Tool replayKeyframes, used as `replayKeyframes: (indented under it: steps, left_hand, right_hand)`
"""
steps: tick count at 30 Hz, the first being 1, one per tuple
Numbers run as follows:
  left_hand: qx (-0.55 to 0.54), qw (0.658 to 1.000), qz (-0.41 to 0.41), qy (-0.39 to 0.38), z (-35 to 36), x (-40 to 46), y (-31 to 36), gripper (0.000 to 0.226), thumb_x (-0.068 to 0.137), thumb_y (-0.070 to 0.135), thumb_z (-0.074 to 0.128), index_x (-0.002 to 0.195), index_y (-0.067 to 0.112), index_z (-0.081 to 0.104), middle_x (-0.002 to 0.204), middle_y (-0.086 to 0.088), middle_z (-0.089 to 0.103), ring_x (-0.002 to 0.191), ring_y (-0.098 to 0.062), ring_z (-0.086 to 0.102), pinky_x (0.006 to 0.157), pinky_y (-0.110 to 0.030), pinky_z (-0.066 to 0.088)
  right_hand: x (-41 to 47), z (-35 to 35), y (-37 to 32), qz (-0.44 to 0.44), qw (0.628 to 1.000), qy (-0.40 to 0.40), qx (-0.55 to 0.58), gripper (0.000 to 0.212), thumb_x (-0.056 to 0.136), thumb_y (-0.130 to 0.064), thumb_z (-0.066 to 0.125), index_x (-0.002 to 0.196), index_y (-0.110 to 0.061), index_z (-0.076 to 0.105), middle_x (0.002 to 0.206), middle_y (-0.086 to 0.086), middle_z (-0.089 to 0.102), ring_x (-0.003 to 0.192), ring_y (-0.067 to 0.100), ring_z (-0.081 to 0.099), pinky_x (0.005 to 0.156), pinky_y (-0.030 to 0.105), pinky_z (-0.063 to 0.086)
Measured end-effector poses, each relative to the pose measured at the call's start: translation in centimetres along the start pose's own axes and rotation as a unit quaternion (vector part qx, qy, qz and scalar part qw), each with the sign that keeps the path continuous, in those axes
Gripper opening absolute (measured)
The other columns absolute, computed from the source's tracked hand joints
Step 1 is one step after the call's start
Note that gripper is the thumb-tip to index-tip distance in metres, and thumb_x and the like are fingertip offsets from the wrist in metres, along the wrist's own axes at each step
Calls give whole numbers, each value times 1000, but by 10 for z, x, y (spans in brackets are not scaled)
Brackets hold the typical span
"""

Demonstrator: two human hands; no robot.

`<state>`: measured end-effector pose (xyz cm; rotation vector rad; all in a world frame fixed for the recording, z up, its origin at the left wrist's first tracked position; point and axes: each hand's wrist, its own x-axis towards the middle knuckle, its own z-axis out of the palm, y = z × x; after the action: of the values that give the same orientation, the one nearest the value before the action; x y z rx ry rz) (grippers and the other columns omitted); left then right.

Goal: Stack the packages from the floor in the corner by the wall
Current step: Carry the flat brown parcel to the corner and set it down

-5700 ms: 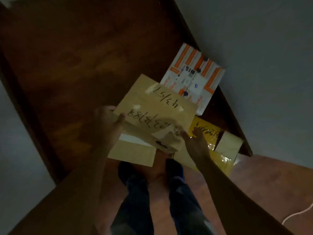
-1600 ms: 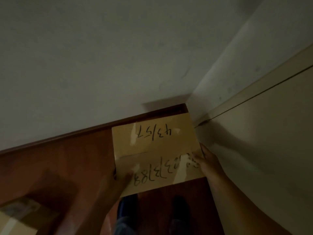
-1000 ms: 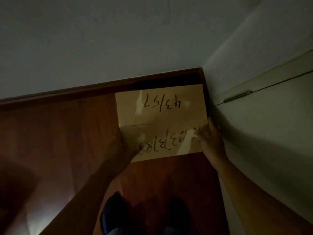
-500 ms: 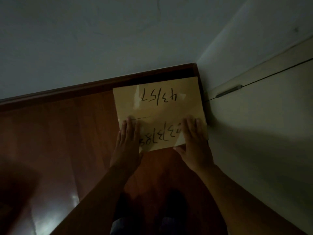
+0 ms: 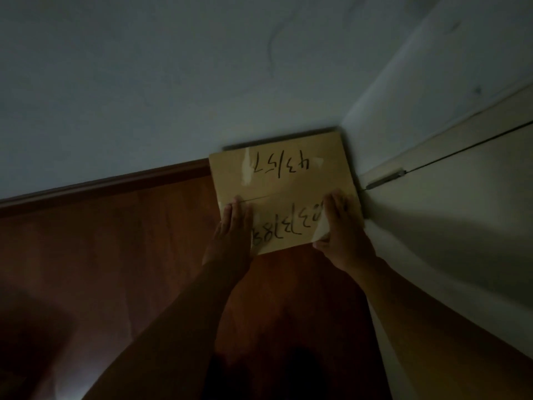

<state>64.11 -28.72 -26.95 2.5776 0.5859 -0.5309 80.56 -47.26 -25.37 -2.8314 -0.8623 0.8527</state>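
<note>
Left hand (image 5: 233, 235) and right hand (image 5: 341, 226) lie flat, fingers extended, pressing the near half of the brown package (image 5: 284, 183), which sits on the floor (image 5: 115, 255) in the corner, against the wall (image 5: 173, 82) and baseboard (image 5: 101, 183).

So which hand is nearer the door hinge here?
Right. The right hand lies flat on the cardboard package's edge just below the hinge; the left hand presses its opposite, far edge.

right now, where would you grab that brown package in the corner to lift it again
Probably by the near short edge of the brown package, coming from the person's side. It lies flat on the floor with its far edge against the wall and its right edge tight to the corner, so only the near and left edges offer room for a grip.
</note>
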Motion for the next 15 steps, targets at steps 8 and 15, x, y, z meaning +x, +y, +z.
replayKeyframes:
  steps: [8,15]
  left_hand:
    - [-99,992,-79,28,-61,-44,10,68,92,39,57,147,16,25,147,-10,44,121,-32,56,88,-45,53]
    - [-160,965,-202,52,-144,-154,-11,40,98,38,47,133,19,47,132,-7,58,112,-29,60,76,-34,37]
  right_hand:
    - [-33,-46,-44,-15,997,40,69,56,98,-33,52,150,-19,39,146,11,52,132,31,50,103,42,47]
    - [-95,-86,-162,-125,992,4,25,42,95,-38,53,131,-19,60,118,7,70,103,26,66,83,36,54]
